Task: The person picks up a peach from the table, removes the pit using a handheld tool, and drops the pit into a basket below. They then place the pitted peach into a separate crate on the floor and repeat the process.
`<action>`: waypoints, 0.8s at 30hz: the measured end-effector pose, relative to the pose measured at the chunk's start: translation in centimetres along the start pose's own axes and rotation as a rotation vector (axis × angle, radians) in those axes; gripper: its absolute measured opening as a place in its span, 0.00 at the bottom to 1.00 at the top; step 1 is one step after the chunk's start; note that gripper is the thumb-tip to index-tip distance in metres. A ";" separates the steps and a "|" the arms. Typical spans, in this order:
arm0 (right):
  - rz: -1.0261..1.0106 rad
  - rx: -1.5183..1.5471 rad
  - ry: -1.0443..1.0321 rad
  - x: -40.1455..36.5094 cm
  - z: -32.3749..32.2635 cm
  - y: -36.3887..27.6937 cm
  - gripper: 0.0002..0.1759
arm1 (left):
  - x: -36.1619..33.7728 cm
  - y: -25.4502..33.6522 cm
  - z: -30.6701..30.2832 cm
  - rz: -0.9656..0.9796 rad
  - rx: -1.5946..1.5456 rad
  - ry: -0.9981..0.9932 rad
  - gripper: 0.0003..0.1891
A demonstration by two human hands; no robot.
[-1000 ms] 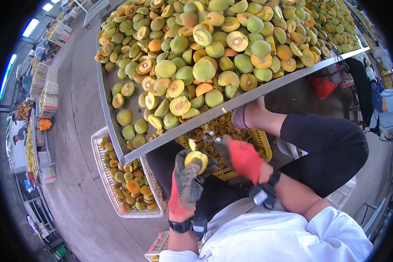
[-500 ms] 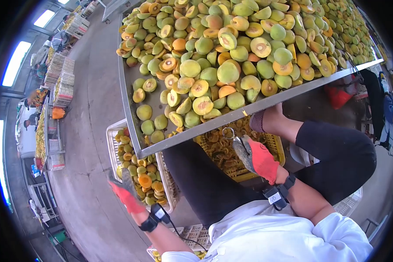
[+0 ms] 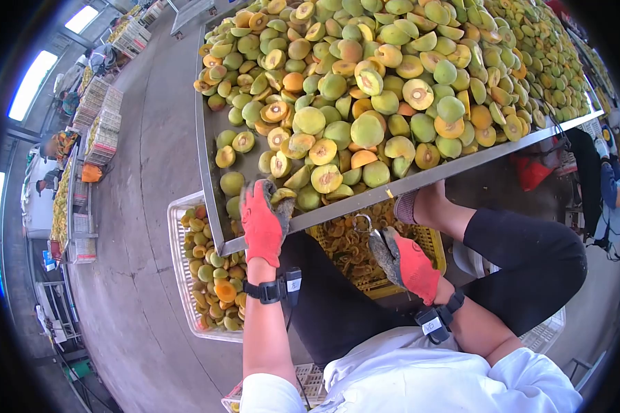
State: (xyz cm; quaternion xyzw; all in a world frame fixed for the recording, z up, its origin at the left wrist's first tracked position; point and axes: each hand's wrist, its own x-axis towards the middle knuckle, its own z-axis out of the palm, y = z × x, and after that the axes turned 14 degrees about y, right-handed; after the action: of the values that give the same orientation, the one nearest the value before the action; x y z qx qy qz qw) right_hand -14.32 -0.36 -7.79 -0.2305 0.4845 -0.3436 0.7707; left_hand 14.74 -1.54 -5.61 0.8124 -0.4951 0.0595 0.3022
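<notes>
My left hand [image 3: 262,217], in a red and grey glove, is over the front left corner of the metal tray [image 3: 337,209]. Its fingers close around a cut peach half [image 3: 283,195] at the pile's edge. In my right hand [image 3: 406,263], gloved alike, is a pitting tool with a metal ring [image 3: 363,222] at its tip; the grip hides its handle. This hand stays below the tray's front edge, above a yellow crate [image 3: 439,253] of scraps. Green and orange peach halves [image 3: 367,131], several showing pits, heap up on the tray.
A white crate [image 3: 177,265] of peach halves stands on the floor at left, partly under the tray. My knees flank the yellow crate. Stacked crates [image 3: 100,138] and other people at tables line the far left. A red bag [image 3: 530,172] hangs under the tray at right.
My left hand has moved from beside the white crate up and right to the tray, and closed on a peach half. My right hand with the ring tool has barely moved.
</notes>
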 end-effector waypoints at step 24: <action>-0.542 -0.552 -0.286 -4.7 4.4 -2.9 0.18 | -8.1 10.2 -4.2 -0.470 -1.065 -0.049 0.22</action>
State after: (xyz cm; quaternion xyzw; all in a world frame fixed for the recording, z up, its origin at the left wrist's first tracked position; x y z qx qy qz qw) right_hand -12.58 1.36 -1.13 -0.5935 0.3680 -0.3558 0.6211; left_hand 2.93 3.67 -0.98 0.6377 -0.2698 -0.2851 0.6628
